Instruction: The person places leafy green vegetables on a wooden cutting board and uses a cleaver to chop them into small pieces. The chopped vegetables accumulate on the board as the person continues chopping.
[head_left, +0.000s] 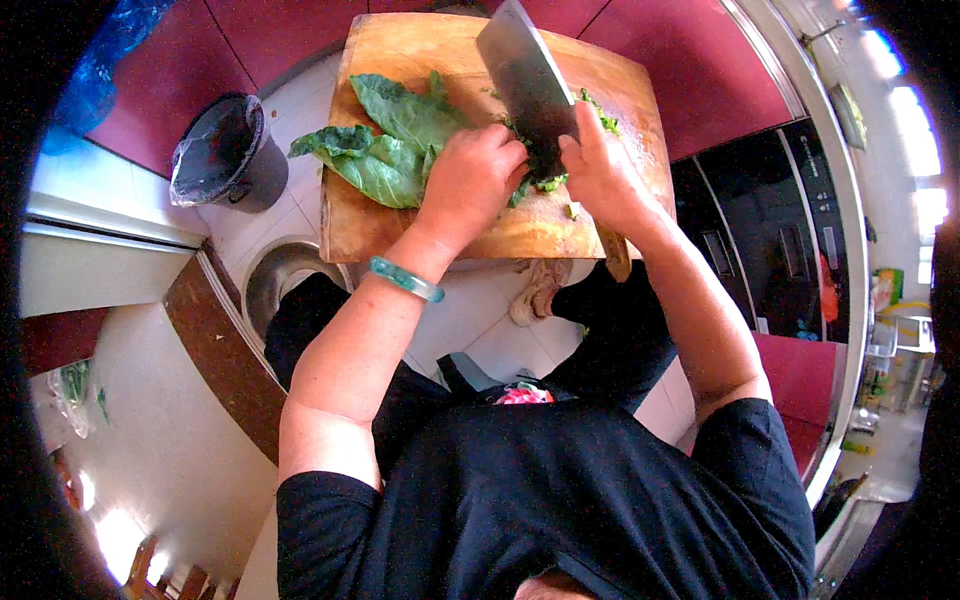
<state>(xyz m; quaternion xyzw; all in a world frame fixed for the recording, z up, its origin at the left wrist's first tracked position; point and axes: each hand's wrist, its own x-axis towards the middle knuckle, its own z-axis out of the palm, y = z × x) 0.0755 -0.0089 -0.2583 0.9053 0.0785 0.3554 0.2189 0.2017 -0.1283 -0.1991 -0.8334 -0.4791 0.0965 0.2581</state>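
A thick wooden cutting board (375, 232) stands before me. Green leafy vegetables (382, 165) lie across its left half, and my left hand (480, 169) presses on their stem end with the fingers curled. In my right hand (604, 169) is a cleaver (529, 82) with a broad metal blade, its wooden handle end sticking out below the palm. The blade stands tilted close beside my left fingertips, its lower edge partly hidden by leaves and fingers. Small chopped green pieces (600, 112) lie right of the blade, and a few more lie near the board's front.
A dark bin with a plastic liner (251, 161) stands on the tiled floor left of the board. A round metal basin (262, 255) is below it, beside my leg. Pink cabinets (675, 60) rise behind, and a black built-in appliance (750, 217) is at the right.
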